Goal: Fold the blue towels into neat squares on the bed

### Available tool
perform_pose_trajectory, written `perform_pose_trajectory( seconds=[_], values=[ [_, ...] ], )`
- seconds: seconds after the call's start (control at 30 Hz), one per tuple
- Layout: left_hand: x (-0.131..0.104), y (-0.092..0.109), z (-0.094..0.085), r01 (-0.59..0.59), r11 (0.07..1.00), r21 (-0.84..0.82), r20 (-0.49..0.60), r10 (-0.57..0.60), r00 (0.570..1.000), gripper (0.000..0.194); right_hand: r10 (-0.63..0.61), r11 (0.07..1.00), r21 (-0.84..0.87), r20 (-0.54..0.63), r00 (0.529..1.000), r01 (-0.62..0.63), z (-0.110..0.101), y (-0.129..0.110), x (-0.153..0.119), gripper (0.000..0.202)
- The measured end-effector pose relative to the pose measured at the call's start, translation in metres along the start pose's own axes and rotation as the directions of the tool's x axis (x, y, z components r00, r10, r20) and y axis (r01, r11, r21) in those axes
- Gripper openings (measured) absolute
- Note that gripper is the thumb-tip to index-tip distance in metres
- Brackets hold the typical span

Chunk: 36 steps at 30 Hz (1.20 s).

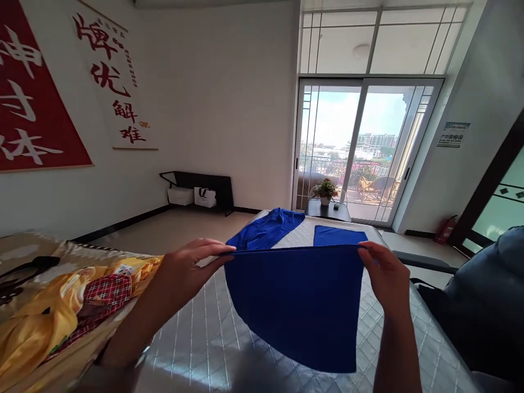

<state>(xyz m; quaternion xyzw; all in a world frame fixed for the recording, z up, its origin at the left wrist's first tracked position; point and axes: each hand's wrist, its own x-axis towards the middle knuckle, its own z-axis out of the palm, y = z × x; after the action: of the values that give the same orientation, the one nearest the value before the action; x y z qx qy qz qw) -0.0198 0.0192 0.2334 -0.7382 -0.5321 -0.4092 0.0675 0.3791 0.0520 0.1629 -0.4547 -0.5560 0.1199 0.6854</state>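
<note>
A folded piece of dark blue cloth (pixel 295 305) hangs between my two hands, its top edge stretched nearly level and its lower left side curved. My left hand (pixel 196 265) pinches the top left corner between thumb and fingers. At the top right corner, my right hand (pixel 382 270) grips the cloth the same way. Below it spreads a pale quilted mattress (pixel 196 327). Beyond the held cloth, a crumpled blue garment (pixel 266 229) lies toward the mattress's far left, and a flat folded blue cloth (pixel 338 234) lies to its right.
Yellow satin clothing (pixel 61 305) with a red plaid piece (pixel 108 289) lies on a surface at left. A small dark table (pixel 327 210) with a potted plant (pixel 326 188) stands past the mattress. At right is a dark bulky object (pixel 491 295); a fire extinguisher (pixel 446 229) stands by the wall.
</note>
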Motion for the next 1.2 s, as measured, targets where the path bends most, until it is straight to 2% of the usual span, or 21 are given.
perform_pose_trajectory(
  seconds=[0.1,0.23,0.4,0.53,0.6,0.7,0.8,0.87,0.9,1.0,1.1,1.2],
  values=[
    [0.019,0.007,0.007,-0.018,0.998,-0.060,0.112,0.024,0.993,0.040,0.047,0.999,-0.009,-0.007,0.999,-0.047,-0.009,0.001,0.002,0.034],
    [0.032,0.016,0.012,-0.012,0.998,-0.066,0.112,0.019,0.994,0.038,0.068,0.995,-0.071,-0.018,0.997,-0.070,-0.019,-0.002,0.005,0.037],
    [0.033,0.022,0.012,-0.019,0.992,-0.122,0.121,0.034,0.992,0.042,-0.013,0.983,-0.183,-0.101,0.995,-0.006,-0.031,-0.011,0.003,0.035],
    [0.029,0.032,0.008,-0.016,0.973,-0.232,0.193,0.062,0.979,0.038,0.150,0.984,-0.070,-0.180,0.972,-0.165,-0.038,-0.024,-0.002,0.045],
    [0.023,0.043,0.005,-0.021,0.951,-0.309,0.234,0.097,0.967,0.034,0.193,0.981,0.023,-0.247,0.950,-0.193,-0.039,-0.031,-0.004,0.047],
    [0.008,0.070,0.003,-0.026,0.908,-0.418,0.322,0.176,0.930,0.028,0.176,0.983,0.116,-0.377,0.909,-0.143,-0.037,-0.034,-0.003,0.044],
    [-0.004,0.100,0.009,-0.012,0.837,-0.547,0.455,0.309,0.835,0.022,0.168,0.981,0.162,-0.401,0.901,-0.111,-0.032,-0.025,0.003,0.044],
    [-0.008,0.113,0.019,0.009,0.782,-0.623,0.486,0.378,0.788,0.019,0.163,0.982,0.148,-0.353,0.921,-0.117,-0.025,-0.011,0.008,0.045],
    [-0.010,0.115,0.026,0.023,0.764,-0.645,0.485,0.385,0.785,0.018,0.165,0.983,0.132,-0.309,0.937,-0.130,-0.020,-0.003,0.012,0.046],
    [-0.016,0.104,0.052,0.099,0.744,-0.660,0.469,0.305,0.829,0.016,0.171,0.983,0.084,-0.103,0.980,-0.163,0.007,0.027,0.018,0.048],
    [-0.038,0.069,0.081,0.251,0.750,-0.611,0.501,0.122,0.857,0.021,0.133,0.990,0.018,0.178,0.975,-0.138,0.053,0.057,0.013,0.045],
    [-0.078,0.019,0.113,0.430,0.746,-0.509,0.555,-0.098,0.826,0.030,0.105,0.994,-0.030,0.439,0.892,-0.102,0.109,0.085,-0.014,0.041]
  ],
)
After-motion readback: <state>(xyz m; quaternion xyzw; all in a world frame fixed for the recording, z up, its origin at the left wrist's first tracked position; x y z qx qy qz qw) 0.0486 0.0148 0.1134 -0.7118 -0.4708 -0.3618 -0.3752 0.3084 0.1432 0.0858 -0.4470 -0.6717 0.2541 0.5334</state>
